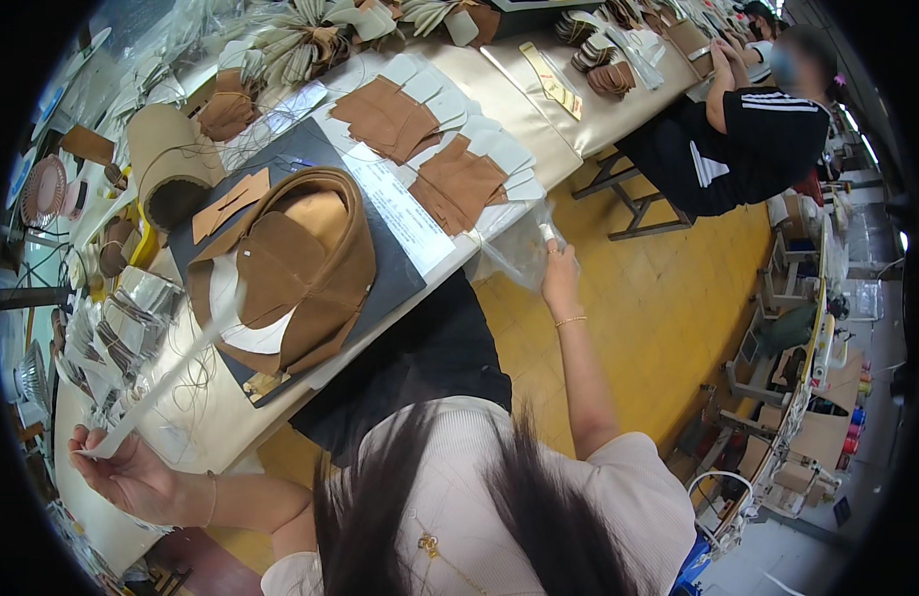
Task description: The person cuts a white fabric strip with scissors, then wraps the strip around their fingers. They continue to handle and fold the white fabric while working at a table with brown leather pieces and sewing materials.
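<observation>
Across the left end of the worktable (203, 434), a narrow pale strip (171, 375) slants up from the left hand (132, 479) toward a curved brown leather-like piece (358, 260); whether its far end is attached there, I cannot tell. It looks light, thin and limp, likely to curl or crease, so a flat pinch at the very end, keeping it taut, should suit it. The left thumb and fingers are closed on that end. The brown piece, lying on a dark board (405, 290), seems softer than the board yet firm enough to hold its curve; its thick outer edge would be the safest hold. Off the table's front edge, the right hand (559, 280) has its fingers closed around a small white item (547, 231), with crumpled clear plastic (511, 248) beside it, probably slippery and nearly weightless. Stacked brown cut pieces (459, 187) lie beyond the board.
</observation>
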